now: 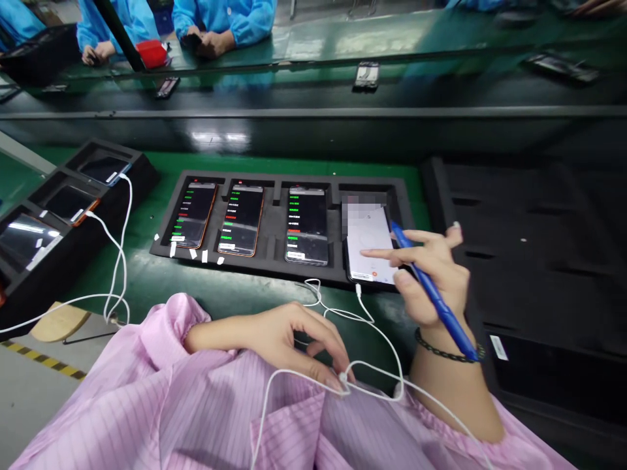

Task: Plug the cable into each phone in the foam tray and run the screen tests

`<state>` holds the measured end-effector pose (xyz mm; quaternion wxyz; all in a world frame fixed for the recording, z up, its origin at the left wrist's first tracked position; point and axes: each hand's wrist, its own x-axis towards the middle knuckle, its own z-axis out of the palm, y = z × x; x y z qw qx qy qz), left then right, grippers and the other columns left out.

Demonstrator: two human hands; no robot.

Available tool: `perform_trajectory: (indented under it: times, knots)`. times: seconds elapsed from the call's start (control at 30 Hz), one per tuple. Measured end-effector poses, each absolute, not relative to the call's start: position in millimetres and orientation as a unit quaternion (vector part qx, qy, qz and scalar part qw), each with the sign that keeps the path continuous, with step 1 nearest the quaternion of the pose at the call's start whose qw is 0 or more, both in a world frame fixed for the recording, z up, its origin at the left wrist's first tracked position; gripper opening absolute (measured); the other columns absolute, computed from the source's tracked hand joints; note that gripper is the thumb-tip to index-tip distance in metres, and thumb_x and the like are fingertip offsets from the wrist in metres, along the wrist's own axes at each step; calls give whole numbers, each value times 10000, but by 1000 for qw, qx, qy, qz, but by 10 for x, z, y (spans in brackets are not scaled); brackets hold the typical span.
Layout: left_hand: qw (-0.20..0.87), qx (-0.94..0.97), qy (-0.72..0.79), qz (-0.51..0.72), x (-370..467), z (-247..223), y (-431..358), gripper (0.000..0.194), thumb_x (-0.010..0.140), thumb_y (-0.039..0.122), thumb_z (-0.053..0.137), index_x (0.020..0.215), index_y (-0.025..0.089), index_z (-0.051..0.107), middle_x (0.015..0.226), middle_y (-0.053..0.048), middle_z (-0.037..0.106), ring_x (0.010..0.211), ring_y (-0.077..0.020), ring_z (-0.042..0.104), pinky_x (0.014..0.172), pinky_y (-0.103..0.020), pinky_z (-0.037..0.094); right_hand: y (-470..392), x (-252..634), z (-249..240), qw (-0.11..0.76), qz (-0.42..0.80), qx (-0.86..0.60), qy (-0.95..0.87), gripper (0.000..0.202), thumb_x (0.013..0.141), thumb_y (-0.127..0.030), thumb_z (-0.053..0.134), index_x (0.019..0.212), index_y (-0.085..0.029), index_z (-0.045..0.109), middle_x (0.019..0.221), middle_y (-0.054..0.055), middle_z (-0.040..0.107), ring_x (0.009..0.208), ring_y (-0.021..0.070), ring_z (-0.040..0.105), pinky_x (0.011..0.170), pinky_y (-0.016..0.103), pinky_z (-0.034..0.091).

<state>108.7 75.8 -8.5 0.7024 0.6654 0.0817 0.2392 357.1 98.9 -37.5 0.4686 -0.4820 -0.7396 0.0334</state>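
My right hand (434, 271) holds a blue pen (438, 300) slanting across the palm, while its index finger reaches over the white lit screen of a phone (367, 245). That phone lies in the right slot of a black foam tray (272, 261), with a white cable (363, 300) plugged into its lower edge. Three phones with dark screens and coloured text lines, the left (194, 215), the middle (242, 219) and the right (306, 225), fill the other slots. Low in front of my body, my left hand (304, 343) has its fingertips closed on the white cable near a small knot.
At the left, another foam tray (142, 173) holds phones with cables. An empty-slotted black tray (529, 215) stands at the right. Across the line, people in blue sleeves (249, 23) handle small devices. A phone part (366, 76) lies on the far belt.
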Motion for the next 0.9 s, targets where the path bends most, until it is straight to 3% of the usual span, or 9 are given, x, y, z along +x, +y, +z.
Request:
perform_trajectory:
  times: [0.07,0.2,0.3,0.4,0.47,0.6,0.73,0.9]
  knots:
    - [655,716,84,228,1073,-87,786,131,900,210,682,933,111,761,953,-120,752,774,-134,646,693,-240,521,986,3567,-367,426,41,-484,-763,375,900,-501,474,790,-251,730,691,14,622,973,279,649,1189,635,161]
    - [538,813,101,199,1003,-81,876,415,839,6,461,1124,141,730,1134,-121,714,992,-164,671,896,-295,538,974,3605,-353,454,-4,-490,-744,362,938,-386,463,719,-245,715,715,4,639,881,232,663,1198,640,149]
    - [504,809,172,249,1002,-121,915,327,882,79,496,1106,134,729,1100,-128,722,946,-159,677,787,-266,553,933,3626,-336,521,-44,-493,-696,391,950,-336,452,624,-228,641,648,-12,630,793,205,663,1193,625,202]
    - [473,783,296,276,1111,-161,902,221,936,229,573,1011,122,751,915,-88,746,614,-92,595,556,-207,464,877,3606,-331,551,-46,-474,-685,366,946,-314,441,657,-222,646,672,-11,645,766,195,666,1178,615,262]
    - [458,778,356,242,1235,-140,880,235,946,291,598,965,123,762,823,-53,746,513,-69,532,528,-202,428,845,3592,-341,538,-60,-457,-706,304,926,-282,480,714,-221,689,692,-12,639,774,194,668,1179,622,260]
    - [425,793,419,124,1519,20,853,355,991,414,551,912,141,764,787,-52,754,686,-160,687,661,-251,497,805,3608,-379,541,-88,-456,-702,305,924,-269,485,708,-228,696,663,-18,621,777,203,665,1187,650,230]
    - [320,815,483,19,1751,158,856,489,1000,528,486,916,131,759,761,-106,735,785,-277,737,729,-365,569,800,3658,-406,502,-110,-494,-701,354,926,-321,495,649,-226,694,692,-11,644,770,202,669,1191,670,226]
    - [226,842,490,-21,1924,190,861,377,1005,326,474,950,93,765,886,-175,753,912,-336,749,782,-438,614,777,3681,-386,526,-99,-473,-700,219,883,-323,571,744,-264,730,651,-25,609,735,212,663,1174,692,213]
